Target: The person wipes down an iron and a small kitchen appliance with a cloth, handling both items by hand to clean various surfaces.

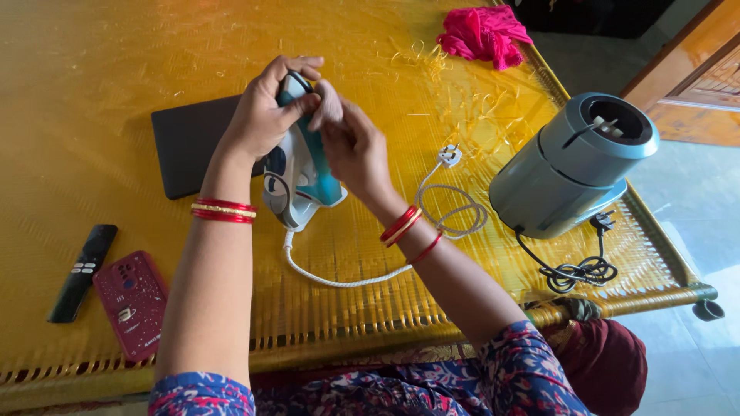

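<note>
Head view, left to right. At 8 o'clock lie a black remote (pixel 82 271) and a red phone (pixel 132 303); a dark laptop (pixel 189 146) lies at 10 o'clock on the yellow woven cot (pixel 92 69). At centre a teal-and-white clothes iron (pixel 301 173) stands on the cot. The left hand (pixel 262 112) is clamped over its upper end; the right hand (pixel 351 142) pinches there beside it. Its white cord (pixel 362 273) lies loose, plug (pixel 449 156) free, so work appears at an early stage. A grey mixer base (pixel 566 166) sits at 3 o'clock, pink cloth (pixel 484 35) at 1 o'clock.
</note>
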